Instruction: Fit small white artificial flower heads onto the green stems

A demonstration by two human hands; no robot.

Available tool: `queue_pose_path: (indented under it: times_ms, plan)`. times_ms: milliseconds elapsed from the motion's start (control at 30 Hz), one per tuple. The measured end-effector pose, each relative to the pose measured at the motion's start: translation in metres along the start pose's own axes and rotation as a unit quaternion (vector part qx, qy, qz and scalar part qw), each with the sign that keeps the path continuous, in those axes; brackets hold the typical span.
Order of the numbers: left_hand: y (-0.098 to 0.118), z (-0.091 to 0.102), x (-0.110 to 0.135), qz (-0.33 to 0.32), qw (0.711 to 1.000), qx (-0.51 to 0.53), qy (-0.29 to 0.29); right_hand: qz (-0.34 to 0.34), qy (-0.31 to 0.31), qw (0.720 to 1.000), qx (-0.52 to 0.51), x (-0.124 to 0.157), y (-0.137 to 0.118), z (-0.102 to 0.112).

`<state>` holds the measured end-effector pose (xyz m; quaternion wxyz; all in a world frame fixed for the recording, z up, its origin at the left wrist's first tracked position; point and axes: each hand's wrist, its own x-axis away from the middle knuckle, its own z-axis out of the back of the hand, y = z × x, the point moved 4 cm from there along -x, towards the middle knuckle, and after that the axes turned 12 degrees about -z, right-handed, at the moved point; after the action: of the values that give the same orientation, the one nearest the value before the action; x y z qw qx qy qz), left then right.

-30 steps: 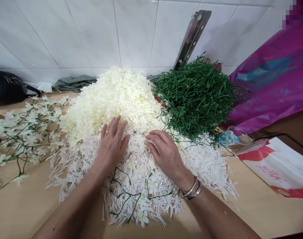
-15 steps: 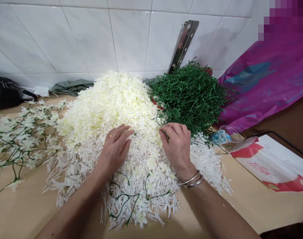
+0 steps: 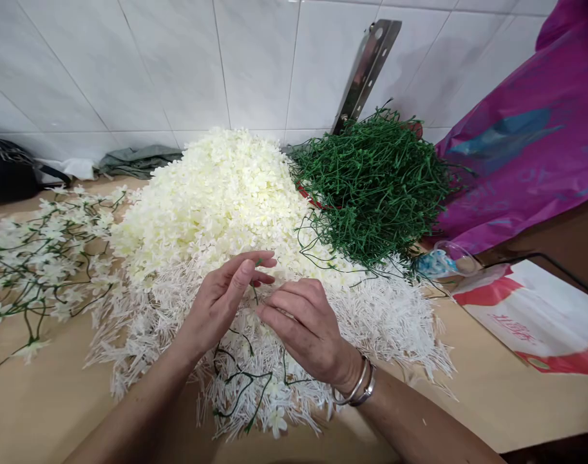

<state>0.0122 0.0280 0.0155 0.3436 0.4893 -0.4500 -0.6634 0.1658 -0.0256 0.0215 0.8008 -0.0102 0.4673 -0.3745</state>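
Note:
My left hand (image 3: 219,296) is above the heap of white petals, its fingers stretched out and thumb apart. A short green plastic stem (image 3: 255,293) crosses in front of its fingers, beside the thumb tip. My right hand (image 3: 306,325) pinches the lower end of this stem between thumb and fingertips. Below lie loose white stamens (image 3: 158,322) and a branching green stem (image 3: 250,375) with a white flower (image 3: 277,420) at its end. Behind my hands rises a mound of cream-white artificial blossoms (image 3: 230,187).
Tangled green stems (image 3: 375,187) fill a red-rimmed container at the back right. Flowered sprays (image 3: 47,251) lie on the left. A plastic cup (image 3: 455,258), a red-and-white bag (image 3: 530,316) and a purple plastic bag (image 3: 520,148) are to the right. A metal bracket (image 3: 368,74) leans at the tiled wall.
My right hand has moved left and toward me, bringing a green stem to my left hand. My left hand has turned, thumb up. The view has shifted slightly.

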Motion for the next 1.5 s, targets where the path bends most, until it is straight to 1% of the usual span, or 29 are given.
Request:
queue_pose_path:
  times_ms: [67,100,200,233,300,367,433,500,533,667,733,767,833,900,967,1033,1100,1133,1233,1300,1333,1400,1500]
  plan:
    - [-0.003,-0.001,0.001,0.026,0.997,0.068,-0.022,0.01,-0.006,1.0,-0.006,0.0,0.0,0.002]
    - [-0.005,-0.002,0.001,0.037,0.995,0.091,-0.031,0.013,-0.006,1.0,0.007,0.0,0.0,0.002]
    - [-0.011,-0.002,0.001,0.066,0.988,0.137,-0.031,0.008,0.01,0.998,0.065,0.001,0.003,0.001]
    - [-0.012,-0.001,0.001,0.07,0.985,0.156,-0.018,0.002,0.017,0.997,0.072,0.001,0.005,0.001]
    - [-0.015,0.004,-0.003,0.07,0.977,0.199,0.028,-0.022,0.035,0.997,0.064,0.0,0.01,0.001]
    - [-0.015,0.012,-0.007,0.062,0.967,0.231,0.089,-0.07,0.057,0.995,0.047,-0.001,0.018,0.001]
    - [-0.013,0.02,-0.01,0.056,0.959,0.243,0.131,-0.129,0.063,0.989,0.046,-0.002,0.028,0.001]
    - [-0.011,0.024,-0.013,0.061,0.957,0.247,0.141,-0.168,0.032,0.984,0.055,-0.002,0.037,-0.004]
    - [-0.01,0.025,-0.013,0.071,0.956,0.249,0.134,-0.179,0.005,0.982,0.063,-0.001,0.04,-0.007]
    - [-0.011,0.02,-0.009,0.104,0.96,0.252,0.066,-0.194,-0.104,0.967,0.13,0.004,0.047,-0.02]
    - [-0.012,0.017,-0.006,0.102,0.969,0.223,0.034,-0.206,-0.132,0.957,0.158,0.006,0.049,-0.021]
    - [-0.013,0.015,-0.004,0.101,0.974,0.203,0.019,-0.214,-0.135,0.954,0.16,0.006,0.05,-0.021]
    - [-0.015,0.01,-0.002,0.1,0.98,0.169,-0.012,-0.227,-0.117,0.955,0.148,0.004,0.051,-0.016]
    - [-0.017,0.007,-0.001,0.094,0.983,0.151,-0.031,-0.235,-0.07,0.961,0.124,0.001,0.051,-0.008]
    - [-0.018,0.005,-0.001,0.089,0.986,0.14,-0.025,-0.242,-0.011,0.966,0.088,-0.003,0.05,0.0]
    - [-0.019,0.006,-0.001,0.089,0.988,0.129,-0.006,-0.262,0.03,0.964,0.018,-0.004,0.05,0.005]
    - [-0.019,0.005,-0.001,0.086,0.99,0.113,-0.002,-0.306,0.041,0.948,-0.081,-0.003,0.052,0.004]
    - [-0.019,0.003,-0.001,0.083,0.991,0.103,-0.008,-0.335,0.037,0.932,-0.133,-0.002,0.054,0.002]
    - [-0.016,-0.002,-0.002,0.074,0.994,0.076,-0.036,-0.414,0.018,0.87,-0.267,0.002,0.057,-0.007]
    - [-0.015,-0.004,-0.002,0.07,0.995,0.061,-0.035,-0.439,0.004,0.837,-0.327,0.003,0.056,-0.013]
    - [-0.015,-0.005,-0.002,0.07,0.996,0.053,-0.031,-0.446,-0.001,0.825,-0.347,0.003,0.056,-0.015]
    - [-0.016,-0.006,-0.002,0.074,0.996,0.035,-0.023,-0.458,-0.01,0.813,-0.361,0.004,0.054,-0.018]
    - [-0.021,-0.006,0.001,0.095,0.995,0.005,-0.021,-0.473,-0.032,0.807,-0.353,0.006,0.052,-0.02]
